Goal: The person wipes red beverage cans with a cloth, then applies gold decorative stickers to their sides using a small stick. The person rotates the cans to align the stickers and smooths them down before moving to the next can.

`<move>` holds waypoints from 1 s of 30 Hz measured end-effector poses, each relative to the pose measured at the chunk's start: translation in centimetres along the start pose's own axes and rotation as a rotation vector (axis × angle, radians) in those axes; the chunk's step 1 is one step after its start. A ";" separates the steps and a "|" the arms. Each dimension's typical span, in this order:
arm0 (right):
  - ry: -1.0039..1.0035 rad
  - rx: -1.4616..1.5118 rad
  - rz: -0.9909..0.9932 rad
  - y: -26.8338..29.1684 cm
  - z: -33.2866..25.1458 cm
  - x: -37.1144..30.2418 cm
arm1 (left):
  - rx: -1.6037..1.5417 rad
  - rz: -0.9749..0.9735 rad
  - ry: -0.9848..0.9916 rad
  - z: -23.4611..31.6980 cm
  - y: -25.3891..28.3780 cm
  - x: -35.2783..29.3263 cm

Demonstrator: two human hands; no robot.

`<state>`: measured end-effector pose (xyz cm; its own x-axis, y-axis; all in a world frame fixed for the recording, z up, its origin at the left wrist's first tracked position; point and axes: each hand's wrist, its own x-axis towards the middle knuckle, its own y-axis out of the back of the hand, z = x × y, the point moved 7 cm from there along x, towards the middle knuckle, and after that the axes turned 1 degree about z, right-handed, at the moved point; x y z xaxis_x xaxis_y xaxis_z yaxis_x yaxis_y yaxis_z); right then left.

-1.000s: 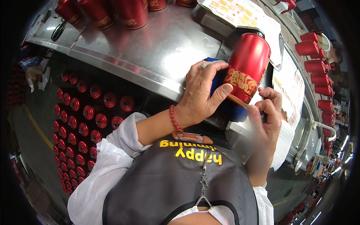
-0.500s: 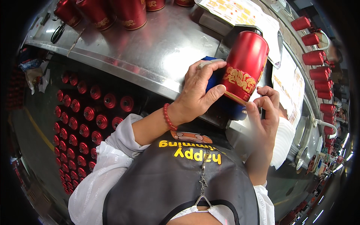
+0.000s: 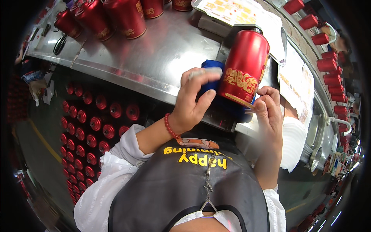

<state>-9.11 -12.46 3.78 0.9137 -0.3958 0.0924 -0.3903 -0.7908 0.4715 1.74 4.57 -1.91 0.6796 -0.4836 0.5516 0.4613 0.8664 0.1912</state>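
A glossy red bottle (image 3: 245,52) with a gold dragon-like decal (image 3: 240,80) lies tilted on a dark stand, against blue padding (image 3: 211,66). My left hand (image 3: 191,98) is open just left of the bottle, its thumb and forefinger spread; the forefinger, with a pale wrap on it, is blurred. At the bottle's lower right edge my right hand (image 3: 269,110) is closed, thumb and fingertips pinched at the end of a thin gold strip (image 3: 236,99) that runs along the base. The fingertips partly hide that end.
Several red bottles (image 3: 125,21) stand at the back left of the steel table (image 3: 162,50). Printed decal sheets (image 3: 239,13) lie at the back. White foam sheets (image 3: 294,141) are stacked at right. Racked red bottles (image 3: 92,123) fill the lower left; more red bottles (image 3: 328,63) line the far right.
My left hand has shifted left, slightly away from the bottle, its forefinger moving. My right hand stays at the base edge, its fingers closer together. The whole view has shifted a little.
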 end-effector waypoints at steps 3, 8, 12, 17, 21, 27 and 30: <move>0.044 -0.040 -0.054 0.5 0.9 -0.1 | 0.259 -0.009 -0.307 2.9 0.1 -0.9; 0.012 0.076 -0.127 0.9 1.9 -0.1 | 0.534 -0.076 -0.596 4.6 -0.7 -1.2; 0.027 0.114 -0.127 1.0 2.9 -0.1 | 0.604 -0.113 -0.691 5.5 -1.3 -0.5; -0.020 0.160 -0.141 1.1 3.4 0.0 | 0.447 -0.128 -0.563 5.4 -2.5 1.1; 0.000 0.207 -0.177 1.0 3.2 0.0 | 0.419 -0.112 -0.621 4.4 -1.6 0.2; 0.053 0.138 -0.207 1.7 4.1 0.0 | 0.553 -0.291 -0.868 6.3 -2.7 0.7; 0.077 0.143 -0.191 1.7 4.4 -0.2 | 0.551 -0.320 -0.841 6.8 -4.7 1.4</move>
<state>-10.48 -15.83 0.69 0.9761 -0.2009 0.0824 -0.2171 -0.9080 0.3584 -3.33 0.69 3.53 -0.1396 -0.6403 0.7553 0.0833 0.7525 0.6533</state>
